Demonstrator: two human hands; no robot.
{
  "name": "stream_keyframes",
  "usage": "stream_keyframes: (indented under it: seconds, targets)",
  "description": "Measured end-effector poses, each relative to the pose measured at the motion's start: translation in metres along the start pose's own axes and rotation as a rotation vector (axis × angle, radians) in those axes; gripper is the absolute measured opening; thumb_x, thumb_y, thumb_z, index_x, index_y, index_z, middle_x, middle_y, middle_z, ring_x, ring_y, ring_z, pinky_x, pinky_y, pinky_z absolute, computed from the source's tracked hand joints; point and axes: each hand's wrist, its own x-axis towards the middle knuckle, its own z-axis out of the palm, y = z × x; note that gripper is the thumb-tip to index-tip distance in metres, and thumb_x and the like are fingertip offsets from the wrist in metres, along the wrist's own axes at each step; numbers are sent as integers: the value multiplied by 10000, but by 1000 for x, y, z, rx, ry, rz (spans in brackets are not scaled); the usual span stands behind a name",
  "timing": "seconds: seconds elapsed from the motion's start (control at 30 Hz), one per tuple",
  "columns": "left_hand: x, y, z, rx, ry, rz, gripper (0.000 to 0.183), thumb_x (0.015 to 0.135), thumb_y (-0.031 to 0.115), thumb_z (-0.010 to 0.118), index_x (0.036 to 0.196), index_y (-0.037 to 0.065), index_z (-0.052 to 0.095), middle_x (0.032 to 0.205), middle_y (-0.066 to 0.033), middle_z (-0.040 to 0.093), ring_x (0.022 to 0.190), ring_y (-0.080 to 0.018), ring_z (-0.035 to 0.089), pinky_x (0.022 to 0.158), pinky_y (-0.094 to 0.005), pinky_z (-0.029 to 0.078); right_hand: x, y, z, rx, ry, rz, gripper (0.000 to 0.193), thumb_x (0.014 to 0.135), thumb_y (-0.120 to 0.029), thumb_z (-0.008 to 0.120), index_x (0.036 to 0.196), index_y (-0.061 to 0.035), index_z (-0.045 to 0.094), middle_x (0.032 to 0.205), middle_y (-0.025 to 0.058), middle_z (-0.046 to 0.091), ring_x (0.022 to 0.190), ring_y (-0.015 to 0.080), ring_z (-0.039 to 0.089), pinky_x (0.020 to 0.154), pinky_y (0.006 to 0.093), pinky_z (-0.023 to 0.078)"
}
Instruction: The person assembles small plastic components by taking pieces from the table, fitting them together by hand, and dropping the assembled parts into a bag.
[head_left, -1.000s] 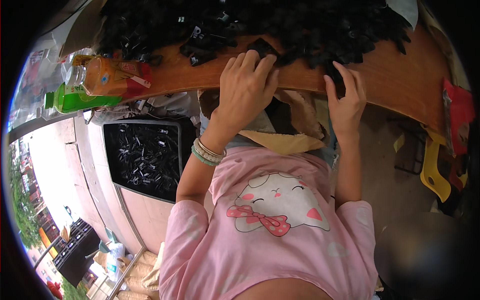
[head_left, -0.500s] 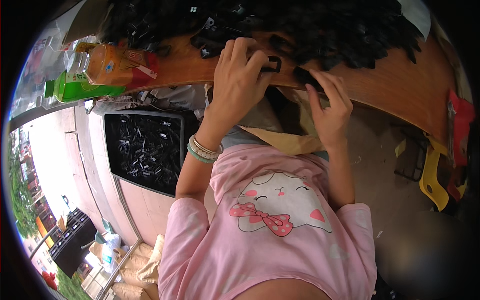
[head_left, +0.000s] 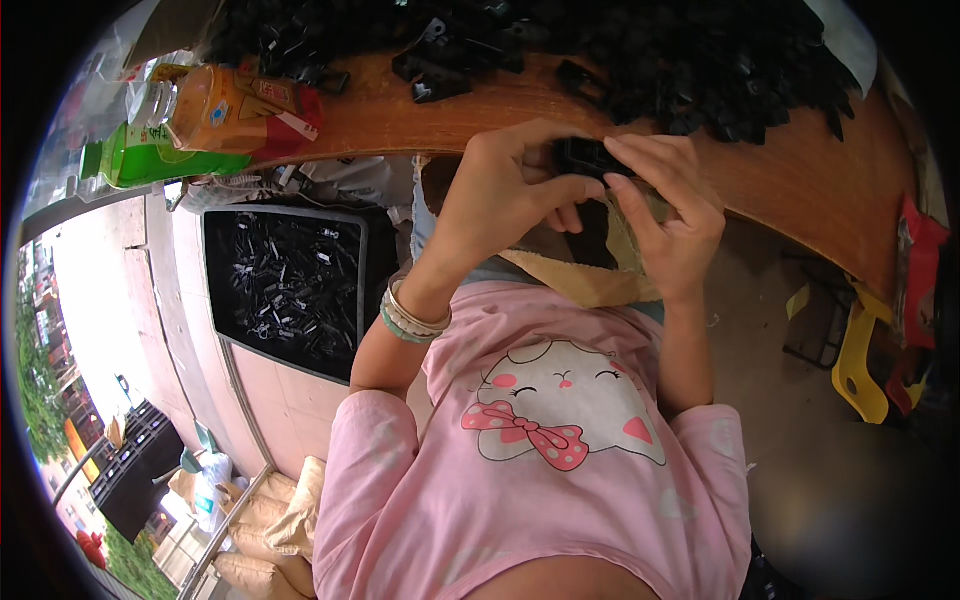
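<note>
Both hands meet at the near edge of the wooden table. My left hand pinches a small black plastic part between thumb and fingers. From the other side my right hand grips the same part with its thumb and fingertips, so much of it is covered. Whether it is one piece or two fitted together I cannot tell. Farther back lies a large heap of black plastic parts, with a smaller cluster left of it.
An orange drink bottle and a green bottle lie at the table's left. Below them a black bin holds many small black parts. An open brown sack sits at my lap; a yellow thing hangs at the right.
My left hand has moved right and nearer to me, away from the small cluster. The two hands, each at a separate black part before, now come together on black plastic.
</note>
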Motion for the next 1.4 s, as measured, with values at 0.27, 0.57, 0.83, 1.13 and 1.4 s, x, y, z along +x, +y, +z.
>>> stream_keyframes:
  seconds: [0.27,0.57,0.83,1.13,1.4]
  targets:
    - [-2,-7,16,-64,32,182,297,838,-9,626,1126,-52,566,895,-120,668,712,-143,664,622,-239,541,-7,-1,-3,70,-32,2,296,738,50,667,1024,-25,685,1011,81,647,904,197,587,747,289,486]
    - [12,-2,4,392,155,480,318,791,17,667,1099,18,590,915,-119,656,698,-204,657,600,-248,516,-11,-8,-3,320,90,352,265,817,5,646,1082,5,638,983,76,620,852,130,598,705,249,481]
    - [56,-17,-8,1316,313,598,129,776,69,651,904,64,665,822,-110,590,661,-312,606,604,-347,507,-11,14,-4,-231,54,113,272,775,49,636,1039,-14,646,911,88,591,764,220,587,641,317,467]
    - [34,-28,-20,938,341,852,162,720,73,701,856,25,627,865,-118,592,744,-262,606,643,-343,506,12,26,-1,-709,-91,-101,323,719,20,652,1025,-84,651,1012,52,587,888,246,529,718,368,404]
    - [26,-29,-23,557,255,559,342,707,54,738,1035,39,643,798,-56,643,725,-128,618,649,-258,489,17,17,0,-330,17,-130,207,753,37,681,952,-23,677,946,82,661,895,249,605,804,352,468]
